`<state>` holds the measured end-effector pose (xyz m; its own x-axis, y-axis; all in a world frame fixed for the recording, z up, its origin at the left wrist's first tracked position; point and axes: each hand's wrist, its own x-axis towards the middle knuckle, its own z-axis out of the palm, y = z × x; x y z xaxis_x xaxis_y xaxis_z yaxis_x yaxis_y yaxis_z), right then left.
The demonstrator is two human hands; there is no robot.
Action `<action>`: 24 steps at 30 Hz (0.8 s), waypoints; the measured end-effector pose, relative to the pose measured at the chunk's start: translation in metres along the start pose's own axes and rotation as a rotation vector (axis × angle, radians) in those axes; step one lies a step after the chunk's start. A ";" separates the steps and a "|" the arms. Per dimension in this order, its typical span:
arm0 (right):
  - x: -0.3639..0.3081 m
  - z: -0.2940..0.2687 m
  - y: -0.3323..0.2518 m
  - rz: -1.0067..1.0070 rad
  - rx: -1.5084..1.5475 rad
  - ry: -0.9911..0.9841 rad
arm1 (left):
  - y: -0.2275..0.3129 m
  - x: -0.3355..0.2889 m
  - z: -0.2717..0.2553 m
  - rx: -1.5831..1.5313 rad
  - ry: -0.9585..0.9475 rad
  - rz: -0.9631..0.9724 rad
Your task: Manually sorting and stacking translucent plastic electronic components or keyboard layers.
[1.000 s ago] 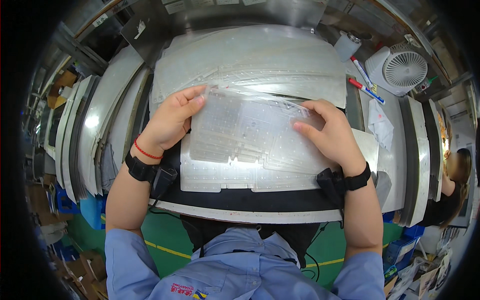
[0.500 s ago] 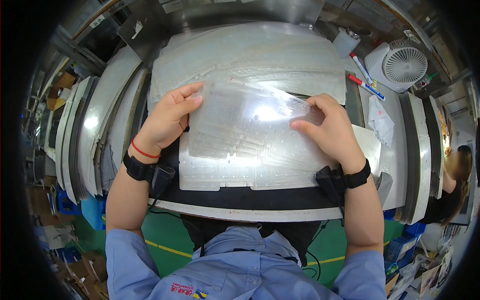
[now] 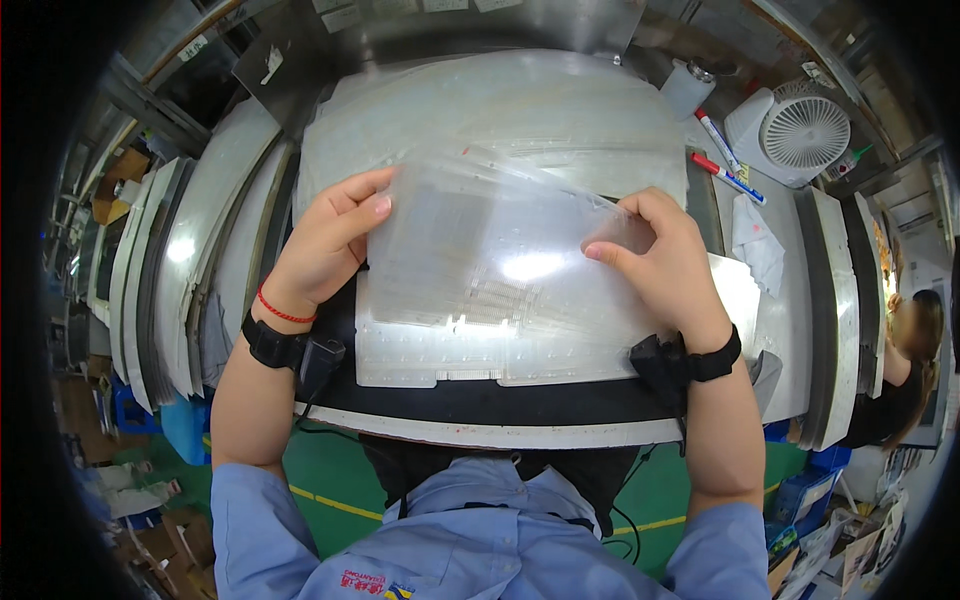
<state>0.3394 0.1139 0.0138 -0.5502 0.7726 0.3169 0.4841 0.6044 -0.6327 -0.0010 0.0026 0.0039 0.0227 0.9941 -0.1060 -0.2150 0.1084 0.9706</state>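
Between both hands I hold several thin clear plastic sheets (image 3: 520,230), fanned out and catching a bright glare. My left hand (image 3: 340,228) pinches their upper left corner between thumb and fingers. At the right edge, my right hand (image 3: 660,250) grips them with the thumb on top and the fingers behind. Under the raised sheets lies a flat stack of similar sheets (image 3: 410,358) with a notch in its near edge. How many sheets are in my hands I cannot tell.
Beyond my hands rests a large pile of clear sheets (image 3: 500,105). A white fan (image 3: 790,135), two markers, a white bottle (image 3: 687,88) and a crumpled cloth (image 3: 758,245) are at the right. Upright panels (image 3: 195,250) line the left side. Another person (image 3: 895,370) is at the far right.
The held sheets have shifted slightly left, together with my left hand, and the glare on them has moved. My right hand keeps nearly the same place and grip.
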 end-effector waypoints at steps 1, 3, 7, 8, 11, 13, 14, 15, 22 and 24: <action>0.000 0.000 0.001 -0.005 -0.008 0.001 | 0.001 -0.001 0.000 0.000 -0.015 0.014; 0.000 0.000 0.002 0.009 0.003 0.002 | 0.003 -0.002 0.001 -0.002 -0.008 0.014; 0.000 0.001 0.004 0.035 -0.006 0.018 | -0.001 0.001 0.001 0.072 0.069 -0.039; 0.000 0.001 0.004 0.042 -0.004 0.013 | -0.002 0.002 0.000 0.078 0.064 -0.040; 0.000 0.000 0.004 0.056 0.003 0.004 | -0.002 0.003 0.002 0.079 0.075 -0.042; 0.000 0.001 0.004 0.053 0.012 0.007 | 0.000 0.003 0.012 0.058 0.117 -0.041; 0.000 0.001 0.004 0.052 0.013 0.009 | -0.003 0.004 0.006 0.105 0.106 -0.039; 0.001 0.001 0.003 0.050 0.015 0.009 | -0.005 0.005 -0.002 0.151 0.097 -0.038; 0.001 -0.001 0.001 0.042 0.011 0.001 | -0.008 0.003 -0.009 0.236 0.125 0.009; 0.001 0.000 0.003 0.025 0.009 0.008 | -0.010 0.003 -0.010 0.241 0.128 0.046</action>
<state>0.3404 0.1161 0.0127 -0.5329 0.7887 0.3065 0.4910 0.5833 -0.6470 -0.0085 0.0041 -0.0079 -0.1090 0.9914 -0.0718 0.0259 0.0750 0.9968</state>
